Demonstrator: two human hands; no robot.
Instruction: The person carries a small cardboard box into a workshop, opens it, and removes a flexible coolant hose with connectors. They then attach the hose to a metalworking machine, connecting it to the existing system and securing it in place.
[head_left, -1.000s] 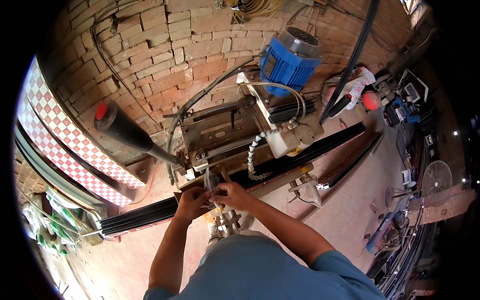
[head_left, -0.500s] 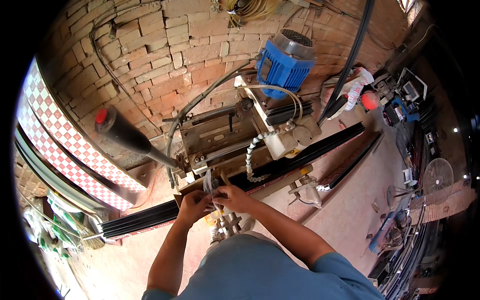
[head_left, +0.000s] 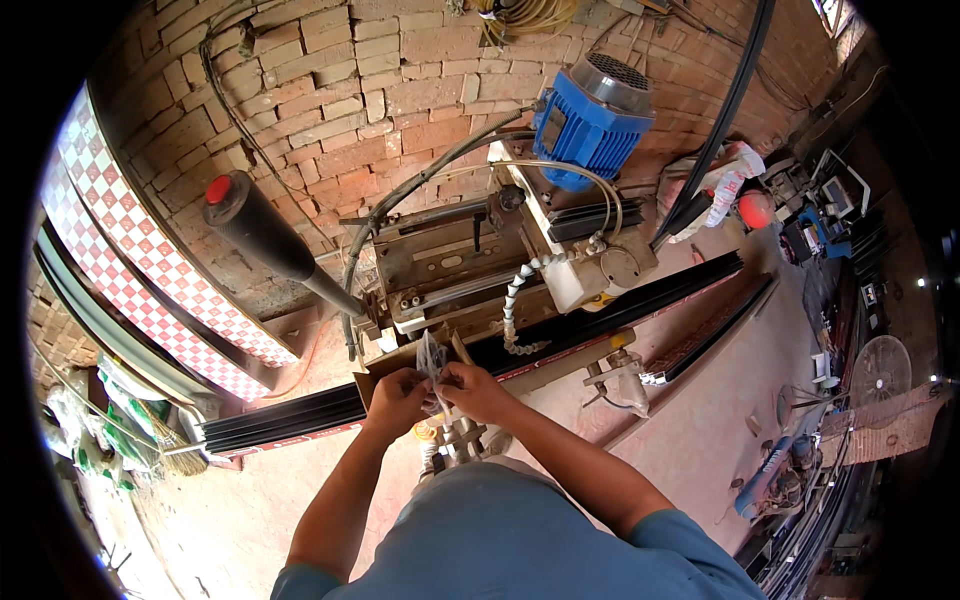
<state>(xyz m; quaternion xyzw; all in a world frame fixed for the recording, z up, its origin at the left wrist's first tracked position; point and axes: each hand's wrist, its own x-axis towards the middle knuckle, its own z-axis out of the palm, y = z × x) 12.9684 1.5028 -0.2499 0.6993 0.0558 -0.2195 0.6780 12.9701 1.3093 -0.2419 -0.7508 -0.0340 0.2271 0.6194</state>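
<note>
1. Clear crinkled plastic bag [head_left: 432, 362], small, long axis upright, top pointing toward grey metal drilling machine [head_left: 450, 265].
2. Pinched from both sides: left hand [head_left: 396, 400] and right hand [head_left: 474, 390], fingers curled, close together.
3. Held just above long black aluminium profile [head_left: 560, 335], lying left to right.

Bright, even daylight, soft shadows, sharp centre, heavy fisheye bending and black vignette at the rim.

Blue short-sleeved shirt, bare forearms, no gloves on the left hand [head_left: 396, 402] or right hand [head_left: 474, 390].
</note>
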